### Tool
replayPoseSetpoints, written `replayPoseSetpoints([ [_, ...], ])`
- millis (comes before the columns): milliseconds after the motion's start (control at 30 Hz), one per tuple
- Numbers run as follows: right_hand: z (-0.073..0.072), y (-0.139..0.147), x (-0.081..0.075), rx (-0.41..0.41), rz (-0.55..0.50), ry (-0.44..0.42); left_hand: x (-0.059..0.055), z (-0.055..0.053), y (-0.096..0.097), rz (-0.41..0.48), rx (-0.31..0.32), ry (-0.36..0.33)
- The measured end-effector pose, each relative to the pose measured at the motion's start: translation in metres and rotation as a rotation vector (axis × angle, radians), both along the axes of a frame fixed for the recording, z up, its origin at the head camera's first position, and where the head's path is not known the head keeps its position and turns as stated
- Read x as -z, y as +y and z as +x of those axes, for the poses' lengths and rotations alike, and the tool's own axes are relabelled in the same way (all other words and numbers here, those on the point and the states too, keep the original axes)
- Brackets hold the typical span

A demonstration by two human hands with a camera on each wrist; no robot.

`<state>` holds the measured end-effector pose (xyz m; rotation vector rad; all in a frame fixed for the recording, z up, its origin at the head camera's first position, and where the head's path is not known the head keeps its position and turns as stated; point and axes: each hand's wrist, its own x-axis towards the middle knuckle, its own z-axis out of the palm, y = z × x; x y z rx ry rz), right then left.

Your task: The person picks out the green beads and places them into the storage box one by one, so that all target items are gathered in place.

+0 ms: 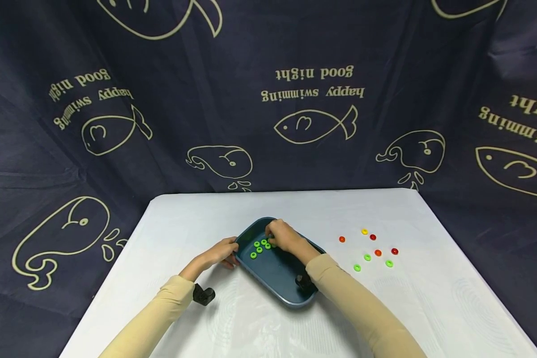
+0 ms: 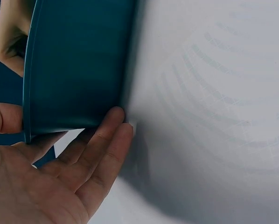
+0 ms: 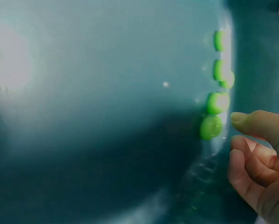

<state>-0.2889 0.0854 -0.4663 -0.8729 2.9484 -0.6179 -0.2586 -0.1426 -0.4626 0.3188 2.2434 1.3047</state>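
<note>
A dark blue-green tray [image 1: 275,273] lies at a slant on the white table. My left hand [image 1: 217,252] holds its left end; in the left wrist view the thumb is at the rim and the fingers [image 2: 104,154] lie along the outer wall. My right hand [image 1: 288,237] reaches into the far part of the tray. In the right wrist view its thumb [image 3: 256,122] and curled fingers are apart with nothing between them, right beside several small green rings [image 3: 218,102]. These rings are grouped at the tray's far left end.
To the right of the tray, loose rings are scattered: green [image 1: 367,257], orange [image 1: 342,239], red [image 1: 395,251] and one yellow [image 1: 364,231]. A dark patterned cloth [image 1: 232,99] hangs behind the table [image 1: 183,214]. Each wrist carries a black camera [image 1: 203,295].
</note>
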Motion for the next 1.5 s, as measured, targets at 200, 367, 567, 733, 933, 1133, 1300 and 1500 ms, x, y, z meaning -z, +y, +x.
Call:
replayPoseSetpoints([
  [200, 0.003, 0.007, -0.017, -0.022, -0.033, 0.058, -0.001, 0.0, 0.0, -0.004, -0.002, 0.001],
  [367, 0.006, 0.016, -0.035, 0.002, -0.065, 0.083, -0.001, -0.001, 0.001, -0.005, -0.012, 0.002],
  [567, 0.007, 0.031, -0.049, 0.088, -0.043, 0.125, -0.005, 0.003, 0.003, -0.009, -0.017, 0.005],
  [733, 0.007, 0.048, -0.059, 0.136, -0.039, 0.162, -0.006, 0.003, 0.003, -0.012, -0.016, 0.01],
  [933, 0.01, 0.073, -0.065, 0.191, -0.046, 0.173, 0.0, 0.001, 0.003, -0.021, -0.011, 0.012],
  [1133, 0.014, 0.101, -0.067, 0.25, -0.05, 0.154, 0.0, 0.001, 0.002, -0.017, -0.012, 0.006],
  [1300, 0.017, 0.12, -0.068, 0.279, -0.046, 0.144, -0.002, 0.0, 0.001, -0.014, -0.004, 0.003],
  [1500, 0.022, 0.14, -0.068, 0.309, -0.065, 0.152, -0.001, 0.0, 0.002, -0.012, -0.01, 0.002],
])
